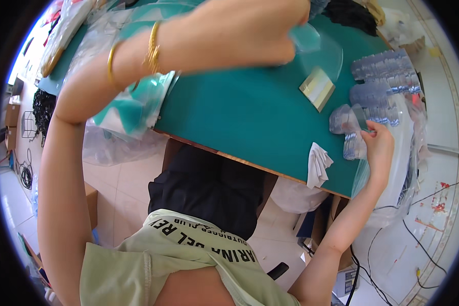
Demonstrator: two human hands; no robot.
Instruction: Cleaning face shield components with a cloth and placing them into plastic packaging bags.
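Raised over the far part of the green-topped table (229, 112), my left hand (265, 35) is closed and smeared by motion. Its fingers curl away from view, so what they hold, if anything, is hidden. Just right of it lie thin clear plastic pieces (327, 57). At the table's right side my right hand (380, 153) pinches a thin, curved clear plastic piece (361, 116) between thumb and fingers. That piece stands at a slant above stacked clear plastic pieces (341, 120). Left of them, a small block with a pale, shiny top (317, 89) rests on the table.
More rows of stacked clear pieces (382, 71) line the right edge. A crumpled white cloth (319, 164) hangs by the front edge. Plastic bags and sheets (130, 109) cover the table's left side. Black material (352, 15) lies at the back. Cables (364, 270) trail across the floor at right.
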